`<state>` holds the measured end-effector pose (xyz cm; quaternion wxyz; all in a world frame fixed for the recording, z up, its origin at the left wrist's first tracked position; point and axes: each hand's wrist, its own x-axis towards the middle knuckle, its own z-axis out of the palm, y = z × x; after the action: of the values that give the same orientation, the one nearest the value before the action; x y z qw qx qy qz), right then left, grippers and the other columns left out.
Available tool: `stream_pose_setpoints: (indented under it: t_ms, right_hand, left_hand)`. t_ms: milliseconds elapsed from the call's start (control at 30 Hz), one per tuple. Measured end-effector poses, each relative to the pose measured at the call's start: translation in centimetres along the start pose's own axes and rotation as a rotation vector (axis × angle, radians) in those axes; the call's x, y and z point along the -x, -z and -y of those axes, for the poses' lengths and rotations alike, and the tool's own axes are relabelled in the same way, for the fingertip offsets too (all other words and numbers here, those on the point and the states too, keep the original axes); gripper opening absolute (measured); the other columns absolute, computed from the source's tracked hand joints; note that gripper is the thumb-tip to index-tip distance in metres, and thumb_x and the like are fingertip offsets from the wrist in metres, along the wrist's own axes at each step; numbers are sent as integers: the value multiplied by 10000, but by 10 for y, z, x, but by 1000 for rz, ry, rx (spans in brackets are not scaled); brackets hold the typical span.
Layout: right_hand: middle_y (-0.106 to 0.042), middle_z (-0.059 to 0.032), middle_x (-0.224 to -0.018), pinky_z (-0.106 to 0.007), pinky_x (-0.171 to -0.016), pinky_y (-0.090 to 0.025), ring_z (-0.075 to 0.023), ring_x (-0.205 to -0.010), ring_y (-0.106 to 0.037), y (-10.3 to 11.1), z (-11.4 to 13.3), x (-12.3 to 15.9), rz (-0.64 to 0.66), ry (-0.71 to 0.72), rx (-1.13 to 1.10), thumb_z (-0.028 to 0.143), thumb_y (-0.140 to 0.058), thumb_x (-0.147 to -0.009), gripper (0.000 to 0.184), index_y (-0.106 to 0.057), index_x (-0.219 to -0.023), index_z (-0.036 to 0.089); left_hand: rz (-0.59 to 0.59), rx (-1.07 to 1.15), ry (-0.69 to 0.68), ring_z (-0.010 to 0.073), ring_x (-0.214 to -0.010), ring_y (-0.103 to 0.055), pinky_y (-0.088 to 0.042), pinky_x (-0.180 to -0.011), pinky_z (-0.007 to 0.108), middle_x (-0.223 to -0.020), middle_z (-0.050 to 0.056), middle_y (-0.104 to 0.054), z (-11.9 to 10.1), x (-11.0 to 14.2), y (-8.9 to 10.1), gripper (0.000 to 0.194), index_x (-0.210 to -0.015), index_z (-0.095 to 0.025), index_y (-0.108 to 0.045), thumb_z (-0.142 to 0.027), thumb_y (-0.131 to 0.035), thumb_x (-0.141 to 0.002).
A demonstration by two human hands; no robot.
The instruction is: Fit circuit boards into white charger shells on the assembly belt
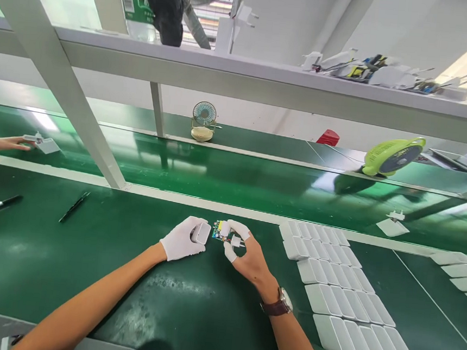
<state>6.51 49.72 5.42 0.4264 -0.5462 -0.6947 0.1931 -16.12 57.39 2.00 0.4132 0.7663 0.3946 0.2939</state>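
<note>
In the head view, my left hand (182, 240), in a white glove, is closed around a small white plastic housing (201, 234) whose end faces my right hand. My right hand (245, 249), with white covers on its fingertips, pinches a circuit board (221, 230) carrying a yellow part and a white plug (236, 241) with pins pointing right. The board's left edge is close to the housing's end, with a narrow gap between them. On the right, several rows of white housings (338, 285) lie on the green table (134, 286).
Beyond a white rail runs a green conveyor belt (234, 169) with a white adapter (392, 225) on it. A pen (74, 207) lies at left, near a co-worker's hand (13, 144). A metal post (79, 112) and overhead shelf (267, 74) stand ahead; a green fan (390, 156) sits behind.
</note>
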Motion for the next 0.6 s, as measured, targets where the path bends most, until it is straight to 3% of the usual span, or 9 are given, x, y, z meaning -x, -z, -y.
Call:
stream_pose_setpoints:
  t_ms: [100,200,333,600]
  right_hand:
    - [-619,-103,-1262,-366,-789,-626,-167,-790,-664,-5,3,10,5,79,37,181,-554,-869,561,-468,-1417,260]
    - [-661,-66,-1067,-380,-771,-622,-162,-703,-639,-8,6,16,18,143,79,158,-548,-883,596,-415,-1452,275]
    - [-650,-27,-871,-417,-817,-603,-211,-813,-667,-9,10,17,41,211,158,138,-538,-890,623,-367,-1477,256]
    - [-669,-39,-883,-438,-803,-589,-245,-870,-673,-8,11,18,127,171,225,159,-522,-893,643,-328,-1496,268]
  left_hand:
    - [-112,-83,-113,254,-1071,-645,-559,-948,422,-1183,76,-614,5,8,-9,635,-1228,-238,-553,-104,-749,-640]
    - [-171,-164,-218,277,-1095,-629,-553,-960,446,-1171,99,-595,9,10,-17,647,-1242,-235,-544,-120,-777,-649]
    - [-187,-201,-288,272,-1079,-628,-569,-925,440,-1181,109,-570,14,10,-19,668,-1292,-244,-505,-164,-794,-695]
    - [-162,-237,-317,276,-1138,-607,-555,-976,459,-1228,115,-530,16,13,-21,697,-1358,-264,-443,-85,-711,-740]
